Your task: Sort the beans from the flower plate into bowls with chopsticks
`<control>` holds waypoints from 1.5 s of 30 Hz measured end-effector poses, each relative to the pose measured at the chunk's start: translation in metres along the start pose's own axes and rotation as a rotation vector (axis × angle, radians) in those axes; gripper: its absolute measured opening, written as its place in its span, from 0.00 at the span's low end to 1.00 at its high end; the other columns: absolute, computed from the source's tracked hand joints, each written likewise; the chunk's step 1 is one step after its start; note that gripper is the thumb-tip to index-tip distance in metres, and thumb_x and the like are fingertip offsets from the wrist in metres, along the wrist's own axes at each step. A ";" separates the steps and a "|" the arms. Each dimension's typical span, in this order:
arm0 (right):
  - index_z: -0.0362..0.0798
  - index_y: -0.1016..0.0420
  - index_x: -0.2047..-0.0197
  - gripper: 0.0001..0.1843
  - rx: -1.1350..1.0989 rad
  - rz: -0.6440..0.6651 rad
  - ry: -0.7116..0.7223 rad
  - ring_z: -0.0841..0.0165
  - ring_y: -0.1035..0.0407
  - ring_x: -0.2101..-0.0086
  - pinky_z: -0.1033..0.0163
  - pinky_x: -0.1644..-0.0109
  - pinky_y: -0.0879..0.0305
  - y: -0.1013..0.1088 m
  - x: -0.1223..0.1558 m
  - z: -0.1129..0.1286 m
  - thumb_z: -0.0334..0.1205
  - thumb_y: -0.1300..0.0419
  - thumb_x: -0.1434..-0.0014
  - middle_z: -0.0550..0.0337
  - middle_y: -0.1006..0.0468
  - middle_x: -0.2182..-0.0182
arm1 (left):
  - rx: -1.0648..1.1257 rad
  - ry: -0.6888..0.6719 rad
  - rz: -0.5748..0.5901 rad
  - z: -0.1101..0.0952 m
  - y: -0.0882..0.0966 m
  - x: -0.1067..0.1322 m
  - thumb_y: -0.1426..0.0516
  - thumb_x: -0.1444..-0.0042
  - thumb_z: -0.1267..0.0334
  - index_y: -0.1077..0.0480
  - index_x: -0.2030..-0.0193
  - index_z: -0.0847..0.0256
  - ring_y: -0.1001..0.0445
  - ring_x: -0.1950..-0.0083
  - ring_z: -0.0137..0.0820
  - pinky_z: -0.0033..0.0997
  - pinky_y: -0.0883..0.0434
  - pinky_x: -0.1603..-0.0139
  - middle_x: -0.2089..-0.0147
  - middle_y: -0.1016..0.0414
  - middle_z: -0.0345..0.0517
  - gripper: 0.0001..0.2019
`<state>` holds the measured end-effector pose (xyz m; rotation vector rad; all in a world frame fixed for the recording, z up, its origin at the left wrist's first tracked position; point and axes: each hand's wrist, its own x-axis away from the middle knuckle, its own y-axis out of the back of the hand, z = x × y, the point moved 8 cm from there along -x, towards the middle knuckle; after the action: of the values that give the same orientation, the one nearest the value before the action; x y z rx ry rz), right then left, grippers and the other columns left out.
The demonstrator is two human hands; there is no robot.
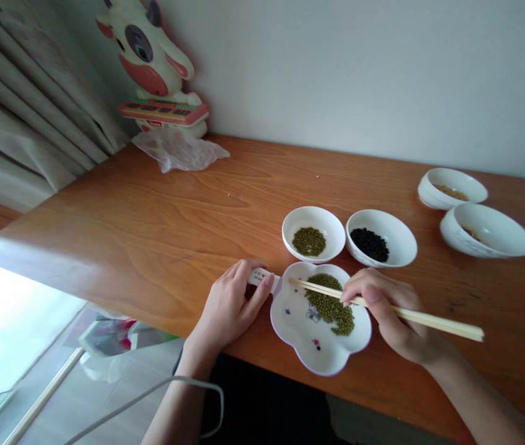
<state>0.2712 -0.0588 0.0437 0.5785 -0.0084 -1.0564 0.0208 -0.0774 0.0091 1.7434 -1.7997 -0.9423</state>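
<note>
In the head view, a white flower-shaped dish with lilac rim (300, 334) sits at the wood-grained tabletop's (174, 241) near edge, bearing small round olive-green beans (332, 311), partly hidden under pale wooden chopsticks (438, 322). The right hand's (392, 312) grip is closed around these; the left hand's (230, 305) pinches the dish's white printed handle (259, 278), its lettering illegible.

a pale wall (359, 80) backs the wooden table (151, 228), curtain (21, 105) at left.

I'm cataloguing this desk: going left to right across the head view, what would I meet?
Curtain, cow toy, left hand, bowl of green beans, bowl of black beans, rightmost white bowl.
</note>
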 end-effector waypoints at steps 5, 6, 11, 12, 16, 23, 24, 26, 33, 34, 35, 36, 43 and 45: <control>0.51 0.23 0.61 0.28 -0.123 0.019 -0.012 0.60 0.29 0.61 0.53 0.55 0.36 0.002 0.005 -0.008 0.54 0.61 0.26 0.54 0.24 0.65 | 0.009 -0.002 0.001 0.000 0.000 0.000 0.48 0.30 0.51 0.33 0.47 0.55 0.23 0.52 0.36 0.37 0.31 0.50 0.52 0.23 0.45 0.13; 0.51 0.23 0.62 0.31 -0.146 0.011 -0.013 0.60 0.30 0.62 0.53 0.55 0.36 0.004 0.006 -0.009 0.56 0.63 0.26 0.54 0.24 0.66 | 0.009 -0.003 0.003 0.000 0.000 0.000 0.48 0.30 0.51 0.33 0.47 0.55 0.24 0.52 0.36 0.37 0.31 0.49 0.52 0.23 0.45 0.13; 0.52 0.26 0.65 0.36 -0.222 0.024 -0.036 0.60 0.33 0.65 0.53 0.57 0.39 0.008 0.008 -0.010 0.63 0.67 0.29 0.56 0.28 0.69 | 0.009 -0.002 0.000 0.000 -0.001 0.000 0.47 0.30 0.51 0.33 0.47 0.55 0.24 0.52 0.36 0.37 0.31 0.49 0.51 0.23 0.45 0.13; 0.52 0.26 0.66 0.36 -0.226 0.036 -0.038 0.60 0.33 0.65 0.53 0.57 0.39 0.007 0.008 -0.009 0.64 0.67 0.29 0.56 0.28 0.69 | 0.010 -0.002 0.002 0.000 -0.001 0.000 0.47 0.30 0.51 0.33 0.47 0.55 0.24 0.52 0.36 0.37 0.31 0.49 0.51 0.23 0.45 0.13; 0.52 0.27 0.65 0.37 -0.206 0.067 -0.048 0.59 0.33 0.65 0.52 0.58 0.39 0.003 0.007 -0.010 0.65 0.68 0.30 0.55 0.28 0.69 | 0.008 0.003 0.000 0.000 -0.001 0.001 0.47 0.30 0.51 0.33 0.47 0.55 0.24 0.52 0.36 0.37 0.31 0.49 0.51 0.23 0.45 0.13; 0.52 0.26 0.65 0.37 -0.174 0.051 -0.071 0.59 0.32 0.66 0.52 0.57 0.37 0.003 0.010 -0.017 0.66 0.68 0.30 0.56 0.28 0.69 | 0.008 -0.001 -0.006 0.000 -0.001 0.000 0.47 0.30 0.51 0.33 0.47 0.55 0.24 0.51 0.37 0.37 0.31 0.49 0.51 0.23 0.45 0.12; 0.52 0.26 0.65 0.37 -0.168 0.051 -0.070 0.60 0.32 0.65 0.52 0.57 0.37 0.003 0.010 -0.017 0.65 0.68 0.30 0.56 0.27 0.69 | 0.008 0.000 -0.007 0.000 -0.001 0.000 0.47 0.30 0.51 0.33 0.47 0.55 0.24 0.52 0.37 0.37 0.31 0.49 0.52 0.23 0.45 0.12; 0.52 0.25 0.64 0.37 -0.154 0.052 -0.073 0.60 0.30 0.65 0.52 0.57 0.36 0.003 0.009 -0.017 0.64 0.68 0.29 0.56 0.26 0.68 | 0.008 0.001 -0.008 0.001 -0.001 0.000 0.47 0.30 0.51 0.33 0.47 0.55 0.24 0.52 0.36 0.37 0.31 0.49 0.52 0.23 0.45 0.12; 0.53 0.22 0.63 0.34 -0.151 0.007 -0.019 0.60 0.27 0.64 0.52 0.57 0.34 0.006 0.009 -0.015 0.56 0.65 0.26 0.57 0.22 0.68 | 0.008 0.001 0.002 0.001 -0.002 0.000 0.48 0.30 0.51 0.33 0.47 0.55 0.24 0.52 0.36 0.37 0.31 0.50 0.52 0.23 0.45 0.12; 0.53 0.21 0.64 0.34 -0.155 -0.009 -0.009 0.61 0.27 0.64 0.52 0.57 0.34 0.007 0.009 -0.015 0.55 0.65 0.26 0.57 0.22 0.68 | 0.006 0.003 0.001 0.000 -0.002 -0.001 0.47 0.30 0.51 0.33 0.47 0.55 0.23 0.52 0.36 0.37 0.31 0.50 0.52 0.23 0.45 0.12; 0.53 0.21 0.64 0.34 -0.160 -0.029 -0.001 0.61 0.27 0.64 0.53 0.57 0.34 0.007 0.009 -0.015 0.53 0.65 0.25 0.57 0.21 0.69 | 0.006 0.002 0.000 0.000 -0.002 -0.001 0.47 0.30 0.51 0.33 0.47 0.54 0.23 0.52 0.36 0.37 0.31 0.50 0.52 0.23 0.45 0.12; 0.53 0.20 0.65 0.34 -0.166 -0.048 0.007 0.61 0.27 0.65 0.53 0.57 0.35 0.008 0.009 -0.015 0.52 0.65 0.25 0.57 0.21 0.69 | 0.006 0.001 0.000 0.000 -0.002 -0.001 0.47 0.30 0.51 0.33 0.47 0.54 0.23 0.52 0.36 0.37 0.31 0.49 0.52 0.23 0.45 0.12; 0.51 0.18 0.69 0.38 -0.263 -0.182 0.008 0.61 0.29 0.68 0.53 0.58 0.37 0.012 0.009 -0.015 0.53 0.65 0.25 0.56 0.20 0.73 | 0.007 -0.003 -0.002 -0.001 -0.001 0.000 0.48 0.30 0.52 0.33 0.47 0.55 0.23 0.52 0.36 0.38 0.31 0.49 0.52 0.23 0.45 0.12; 0.51 0.17 0.71 0.39 -0.293 -0.239 0.012 0.61 0.30 0.69 0.52 0.58 0.38 0.017 0.009 -0.011 0.55 0.65 0.26 0.55 0.20 0.75 | 0.006 -0.001 0.001 -0.001 -0.001 0.001 0.48 0.29 0.52 0.33 0.47 0.55 0.23 0.52 0.37 0.38 0.30 0.49 0.51 0.23 0.46 0.12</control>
<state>0.2930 -0.0553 0.0395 0.3247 0.2273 -1.2591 0.0220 -0.0781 0.0086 1.7459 -1.8059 -0.9386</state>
